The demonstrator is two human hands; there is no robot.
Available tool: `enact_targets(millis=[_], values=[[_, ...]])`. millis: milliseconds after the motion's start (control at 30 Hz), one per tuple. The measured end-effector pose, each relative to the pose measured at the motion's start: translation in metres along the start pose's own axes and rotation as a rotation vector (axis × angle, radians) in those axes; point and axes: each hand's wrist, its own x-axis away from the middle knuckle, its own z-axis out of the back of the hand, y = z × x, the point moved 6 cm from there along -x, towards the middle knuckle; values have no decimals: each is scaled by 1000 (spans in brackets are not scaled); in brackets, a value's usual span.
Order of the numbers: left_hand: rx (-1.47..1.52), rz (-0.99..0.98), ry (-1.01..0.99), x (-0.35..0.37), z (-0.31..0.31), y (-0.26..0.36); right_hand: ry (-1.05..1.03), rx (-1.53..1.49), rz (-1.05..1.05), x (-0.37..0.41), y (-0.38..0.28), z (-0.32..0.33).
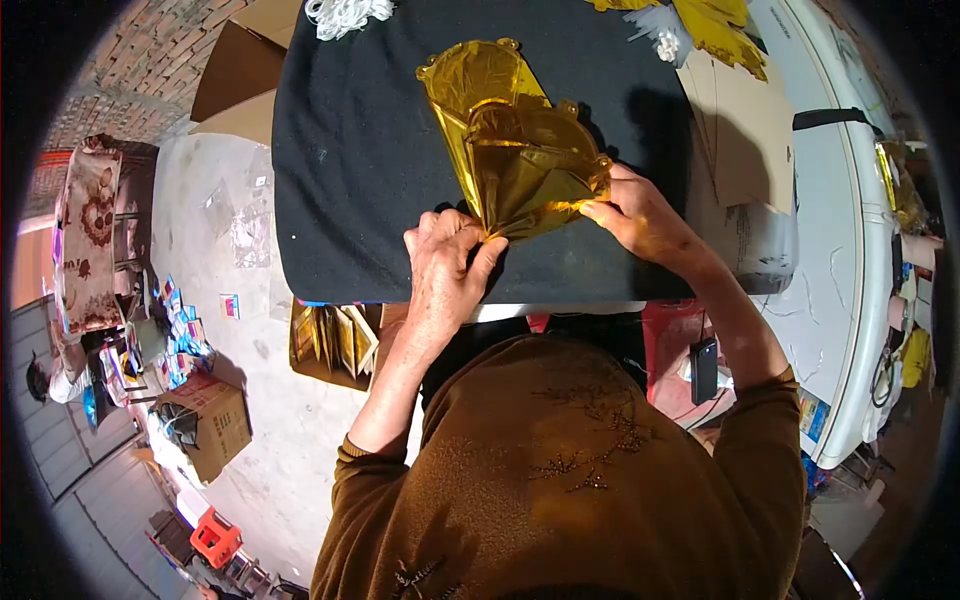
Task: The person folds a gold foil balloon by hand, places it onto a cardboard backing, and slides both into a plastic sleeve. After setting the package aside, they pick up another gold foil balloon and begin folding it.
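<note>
A shiny gold foil piece (505, 130) spreads out like a fan over the black cloth-covered table (350, 200). Its far edges are scalloped, with small round tabs at the corners, and its folds gather to a narrow point near me. My left hand (445, 260) is closed on that gathered point, thumb against fingers. At the foil's right corner, my right hand (640, 215) pinches the edge between thumb and fingers. Part of the foil is hidden under the fingers of both hands.
A bundle of white string (345, 12) lies at the table's far left. More gold foil (715, 35) sits at the far right, beside cardboard sheets (740, 130). An open box of gold pieces (335, 345) stands below the near left edge. A phone (704, 370) is near my right arm.
</note>
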Motion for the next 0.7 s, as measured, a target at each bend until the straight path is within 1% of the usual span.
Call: enact_targets(millis=[100,200,300,400,500,600,700], values=[[-29,55,15,-3,-3,2,22,98,44,0,10,-4],[-73,93,16,-5,-3,6,40,49,17,-2,10,-4],[-104,120,2,-6,-3,9,-71,126,-73,-5,5,1],[-115,133,21,-5,-4,7,50,101,-123,-4,1,3],[-122,139,40,-4,-5,8,147,188,-118,-2,2,0],[-143,138,63,-4,-4,9,208,268,-59,-2,-6,-2],[-161,153,93,-4,-1,9,178,293,-62,-5,-6,-3]])
